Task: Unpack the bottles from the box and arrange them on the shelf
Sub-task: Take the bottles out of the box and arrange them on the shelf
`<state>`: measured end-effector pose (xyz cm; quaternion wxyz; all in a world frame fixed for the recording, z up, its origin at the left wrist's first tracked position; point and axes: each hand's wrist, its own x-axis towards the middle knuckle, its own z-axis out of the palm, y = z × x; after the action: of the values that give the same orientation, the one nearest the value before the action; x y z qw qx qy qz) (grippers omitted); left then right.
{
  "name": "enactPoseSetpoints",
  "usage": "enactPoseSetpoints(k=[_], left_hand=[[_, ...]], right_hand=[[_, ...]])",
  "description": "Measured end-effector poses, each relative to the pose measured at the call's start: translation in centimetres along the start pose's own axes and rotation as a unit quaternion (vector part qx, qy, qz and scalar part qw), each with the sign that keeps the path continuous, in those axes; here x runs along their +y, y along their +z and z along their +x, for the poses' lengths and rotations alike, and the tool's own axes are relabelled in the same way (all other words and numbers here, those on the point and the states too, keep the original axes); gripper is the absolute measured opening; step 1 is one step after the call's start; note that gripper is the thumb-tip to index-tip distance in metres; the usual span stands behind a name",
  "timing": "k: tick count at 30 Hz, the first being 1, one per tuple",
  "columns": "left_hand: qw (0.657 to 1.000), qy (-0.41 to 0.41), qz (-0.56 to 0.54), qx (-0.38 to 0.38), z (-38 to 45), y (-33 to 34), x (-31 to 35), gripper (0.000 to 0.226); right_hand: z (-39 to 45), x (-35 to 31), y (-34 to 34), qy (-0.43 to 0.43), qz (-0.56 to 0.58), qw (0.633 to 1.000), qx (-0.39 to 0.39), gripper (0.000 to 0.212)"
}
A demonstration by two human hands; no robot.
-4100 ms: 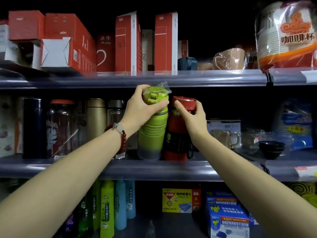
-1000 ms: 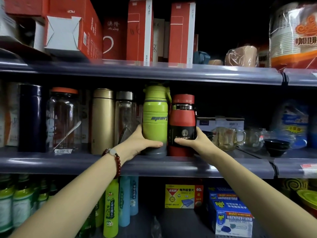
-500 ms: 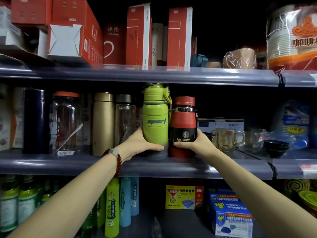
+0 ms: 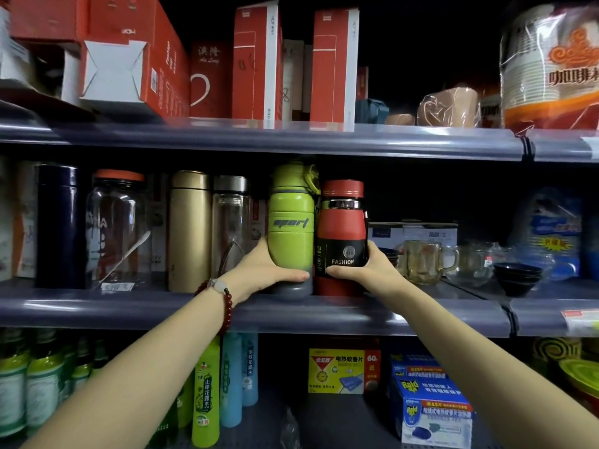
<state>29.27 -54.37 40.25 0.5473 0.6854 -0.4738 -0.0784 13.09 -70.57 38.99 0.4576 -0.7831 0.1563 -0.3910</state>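
Observation:
A lime-green sport bottle [image 4: 290, 218] and a red bottle with a black band reading FASHION [image 4: 342, 228] stand upright side by side on the middle shelf [image 4: 129, 309], touching each other. My left hand [image 4: 262, 273] grips the green bottle low on its body, thumb across the front. My right hand [image 4: 366, 270] grips the red bottle's black band from the right, thumb under the label. No box is in view.
Left of the green bottle stand a clear bottle [image 4: 231, 228], a gold flask [image 4: 189, 231], a glass jar [image 4: 116, 228] and a dark blue flask [image 4: 60, 225]. Glass mugs [image 4: 424, 260] and black bowls [image 4: 517, 277] sit to the right. Red boxes [image 4: 256, 63] fill the upper shelf.
Both hands slid from the bottle tops down to the lower bodies. Over the last second the red bottle turned slightly, so its FASHION label faces me more squarely.

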Motion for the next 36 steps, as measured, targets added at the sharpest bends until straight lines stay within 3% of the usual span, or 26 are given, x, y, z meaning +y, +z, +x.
enactPoseSetpoints(k=[12,18,20,22,24,26,28,30,34,36], left_hand=[[0.998,0.007,0.006,-0.061,-0.3,-0.7,0.0,0.088],[0.998,-0.005,0.062,-0.028,-1.1,-0.5,-0.1,0.111],[0.995,-0.002,0.093,-0.039,-1.3,-0.6,0.2,0.096],[0.991,0.003,0.118,-0.06,-1.6,-0.6,0.7,0.064],[0.99,-0.01,0.126,-0.066,-1.8,-0.7,1.1,0.053],[0.986,-0.027,0.154,-0.054,-1.7,-0.8,0.9,0.065],[0.975,-0.053,0.21,-0.037,-1.5,-0.9,0.3,0.101],[0.956,-0.068,0.281,-0.043,-2.6,-0.8,0.7,0.11],[0.951,-0.017,0.307,-0.015,-4.9,-1.7,1.1,0.086],[0.955,0.043,0.291,0.028,-5.7,-2.9,1.1,0.067]], right_hand=[[-0.8,-0.5,0.2,0.003,-0.004,1.0,0.0,0.089],[-1.3,-0.8,0.5,0.01,-0.007,1.0,0.0,0.089],[-1.4,-0.9,0.7,0.02,-0.029,0.999,0.012,0.094],[-1.2,-0.9,0.6,0.032,-0.048,0.998,0.016,0.098],[-1.2,-1.1,0.3,0.04,-0.058,0.997,0.01,0.096],[-1.2,-1.4,0.2,0.045,-0.067,0.997,0.004,0.095],[-1.2,-1.3,0.3,0.043,-0.078,0.996,-0.008,0.099],[-1.7,-1.5,0.3,0.042,-0.078,0.996,-0.009,0.11],[-4.8,-4.4,1.3,0.022,-0.104,0.991,0.082,0.119],[-5.8,-5.6,2.3,-0.025,-0.126,0.98,0.15,0.101]])
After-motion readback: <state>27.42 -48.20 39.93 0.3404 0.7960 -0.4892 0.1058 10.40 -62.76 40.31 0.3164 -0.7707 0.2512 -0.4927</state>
